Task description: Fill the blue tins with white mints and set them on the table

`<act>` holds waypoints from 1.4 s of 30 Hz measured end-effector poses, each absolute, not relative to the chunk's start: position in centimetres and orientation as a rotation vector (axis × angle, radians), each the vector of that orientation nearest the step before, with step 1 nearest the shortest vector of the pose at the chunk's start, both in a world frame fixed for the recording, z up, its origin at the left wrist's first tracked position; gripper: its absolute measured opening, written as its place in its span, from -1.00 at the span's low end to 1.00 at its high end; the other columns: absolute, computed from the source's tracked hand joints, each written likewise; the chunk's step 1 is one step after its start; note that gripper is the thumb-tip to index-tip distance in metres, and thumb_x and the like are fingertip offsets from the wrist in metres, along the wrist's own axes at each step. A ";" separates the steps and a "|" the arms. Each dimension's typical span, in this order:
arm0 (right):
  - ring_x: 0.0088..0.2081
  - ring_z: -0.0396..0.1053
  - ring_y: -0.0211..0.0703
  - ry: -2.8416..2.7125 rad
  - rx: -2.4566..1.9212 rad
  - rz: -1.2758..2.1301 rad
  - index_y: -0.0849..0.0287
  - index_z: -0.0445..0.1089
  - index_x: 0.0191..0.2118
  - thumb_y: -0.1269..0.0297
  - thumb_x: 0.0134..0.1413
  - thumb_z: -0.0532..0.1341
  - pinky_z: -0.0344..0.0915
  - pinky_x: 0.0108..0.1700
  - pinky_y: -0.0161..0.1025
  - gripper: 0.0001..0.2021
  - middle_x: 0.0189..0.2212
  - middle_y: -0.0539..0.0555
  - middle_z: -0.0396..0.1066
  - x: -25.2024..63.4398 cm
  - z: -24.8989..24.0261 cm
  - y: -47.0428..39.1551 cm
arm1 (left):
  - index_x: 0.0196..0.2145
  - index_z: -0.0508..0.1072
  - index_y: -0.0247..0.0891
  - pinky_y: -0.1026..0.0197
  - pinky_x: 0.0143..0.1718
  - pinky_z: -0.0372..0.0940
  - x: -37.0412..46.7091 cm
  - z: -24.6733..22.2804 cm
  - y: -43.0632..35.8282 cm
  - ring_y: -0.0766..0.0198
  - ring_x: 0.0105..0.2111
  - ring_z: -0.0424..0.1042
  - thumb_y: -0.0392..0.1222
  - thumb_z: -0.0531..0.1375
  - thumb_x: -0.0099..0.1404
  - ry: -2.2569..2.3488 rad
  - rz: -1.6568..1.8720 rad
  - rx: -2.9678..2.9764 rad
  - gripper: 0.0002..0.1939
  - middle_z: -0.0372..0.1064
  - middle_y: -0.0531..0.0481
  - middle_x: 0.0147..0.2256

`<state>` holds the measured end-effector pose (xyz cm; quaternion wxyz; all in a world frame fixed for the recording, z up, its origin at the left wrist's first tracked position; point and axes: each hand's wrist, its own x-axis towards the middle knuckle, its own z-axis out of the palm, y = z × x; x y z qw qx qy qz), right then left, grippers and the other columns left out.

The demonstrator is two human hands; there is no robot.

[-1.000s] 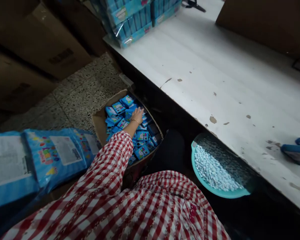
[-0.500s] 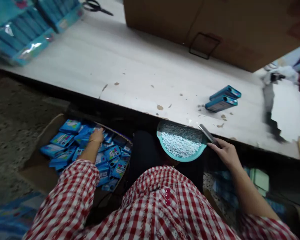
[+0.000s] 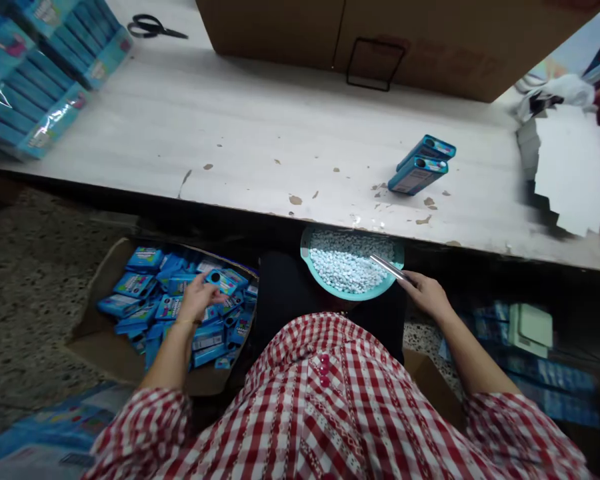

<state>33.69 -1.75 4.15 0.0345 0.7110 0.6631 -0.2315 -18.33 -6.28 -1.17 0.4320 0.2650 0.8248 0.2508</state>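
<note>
My left hand (image 3: pixel 197 297) is closed on a small blue box (image 3: pixel 224 281) with a dark round hole at its end, just above the carton. Inside that open cardboard carton (image 3: pixel 97 293) lie many similar blue boxes (image 3: pixel 170 308). In my right hand (image 3: pixel 427 291) is a narrow metal scoop (image 3: pixel 387 265), its far end over a turquoise bowl (image 3: pixel 325 287) at my lap. Small pale pellets (image 3: pixel 347 263) fill the bowl. Two blue boxes (image 3: pixel 417 177) stand upright on the white table (image 3: pixel 260 153), beyond my right hand.
A large brown carton (image 3: pixel 280 33) stands at the table's back, with a thin black wire frame (image 3: pixel 375 63) at its front. Black scissors (image 3: pixel 155 28) and wrapped blue packs (image 3: pixel 45 100) are at left. White card sheets (image 3: pixel 575 173) lie at right.
My left hand has risen from the pile with a small blue box. The scoop in my right hand has moved from the bowl's right rim to over the pellets. My view has shifted.
</note>
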 end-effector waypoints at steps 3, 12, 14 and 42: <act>-0.10 0.41 0.01 2.012 2.012 -0.444 0.05 0.35 0.09 0.05 0.19 -0.03 0.33 -0.18 -0.14 -0.56 -0.01 0.14 0.41 34.5 4.5 -1.7 | 0.20 0.04 -0.40 0.26 -0.54 0.38 -14.1 2.4 -8.1 0.28 -0.63 0.42 -0.39 0.06 0.08 1.799 0.676 0.568 -0.31 0.20 0.21 -0.68; -0.06 0.37 -0.05 2.119 1.729 -0.474 0.06 0.26 0.13 0.21 0.24 -0.06 0.28 -0.18 -0.23 -0.60 -0.01 0.17 0.38 30.8 1.2 2.1 | 0.16 0.19 -0.36 0.29 -0.58 0.34 -7.3 1.8 -5.3 0.25 -0.63 0.44 -0.32 0.03 0.10 1.583 0.221 1.032 -0.39 0.27 0.16 -0.66; -0.03 0.35 -0.04 2.130 1.725 -0.542 0.10 0.26 0.13 0.24 0.24 -0.06 0.26 -0.13 -0.21 -0.61 0.01 0.18 0.37 28.8 -0.1 3.1 | 0.16 0.18 -0.35 0.29 -0.55 0.33 -6.3 1.1 -4.5 0.26 -0.61 0.44 -0.32 0.03 0.13 1.502 0.094 1.169 -0.40 0.32 0.12 -0.59; -0.01 0.25 -0.09 2.207 1.931 -0.829 0.14 0.26 0.05 0.49 0.21 -0.12 0.17 -0.07 -0.18 -0.62 0.01 0.14 0.26 28.1 -1.1 2.6 | -0.43 0.35 0.14 0.07 -0.31 0.31 -8.2 3.5 -0.4 0.01 -0.40 0.43 0.41 -0.12 -0.09 2.159 -0.355 1.856 -0.53 0.24 0.23 -0.71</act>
